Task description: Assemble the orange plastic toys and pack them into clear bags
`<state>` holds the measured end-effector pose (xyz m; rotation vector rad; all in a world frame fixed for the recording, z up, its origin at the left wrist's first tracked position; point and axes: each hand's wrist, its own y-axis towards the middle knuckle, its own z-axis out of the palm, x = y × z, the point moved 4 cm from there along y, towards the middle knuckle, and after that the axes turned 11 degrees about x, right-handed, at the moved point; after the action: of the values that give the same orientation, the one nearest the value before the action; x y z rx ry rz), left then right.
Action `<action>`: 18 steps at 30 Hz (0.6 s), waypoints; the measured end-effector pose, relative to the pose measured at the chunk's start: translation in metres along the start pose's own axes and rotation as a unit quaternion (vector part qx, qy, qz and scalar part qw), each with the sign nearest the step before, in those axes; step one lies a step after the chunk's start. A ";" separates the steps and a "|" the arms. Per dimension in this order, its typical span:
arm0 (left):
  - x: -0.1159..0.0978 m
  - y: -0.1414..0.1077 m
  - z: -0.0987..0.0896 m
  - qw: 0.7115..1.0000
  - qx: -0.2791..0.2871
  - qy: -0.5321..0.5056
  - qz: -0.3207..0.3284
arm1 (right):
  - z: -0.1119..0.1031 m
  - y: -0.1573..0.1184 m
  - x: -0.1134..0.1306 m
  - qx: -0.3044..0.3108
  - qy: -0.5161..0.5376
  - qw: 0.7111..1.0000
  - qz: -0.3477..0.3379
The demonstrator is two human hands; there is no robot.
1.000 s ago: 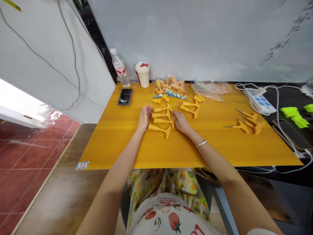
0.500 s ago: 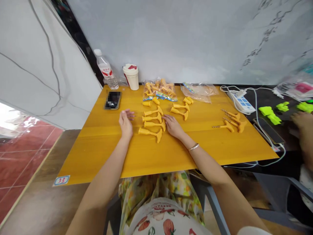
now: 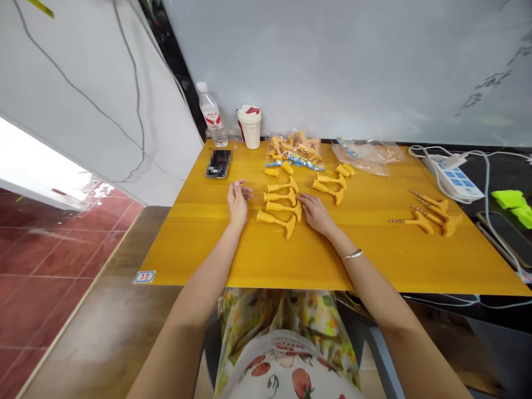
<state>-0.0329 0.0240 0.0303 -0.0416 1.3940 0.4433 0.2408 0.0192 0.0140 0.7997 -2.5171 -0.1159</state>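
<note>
We've got four yellow T-handled tools (image 3: 282,208) lying in a rough row on the surface (image 3: 291,265), between the hands. The left hand (image 3: 238,205) is relaxed and empty, just beside the sleeve ends (image 3: 271,205); the right hand (image 3: 316,214) has loose fingers by the crossbars (image 3: 298,211), gripping nothing, though we can't quite tell if a fingertip touches. They look like light, stiff plastic, maybe slightly slick, hardly fragile. We'd grab the crossbar or the sleeve. The uncovered tools (image 3: 424,222) off to the right show twisted metal shafts (image 3: 397,221), so handle only there.
</note>
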 end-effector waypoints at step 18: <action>0.016 -0.054 0.024 0.984 0.066 -0.045 -0.156 | -0.011 -0.001 0.003 -0.022 0.042 0.999 -0.008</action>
<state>0.0089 -0.0141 0.0067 -0.1283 1.2969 0.0895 0.2448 0.0174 0.0242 0.7914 -2.4219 -0.1403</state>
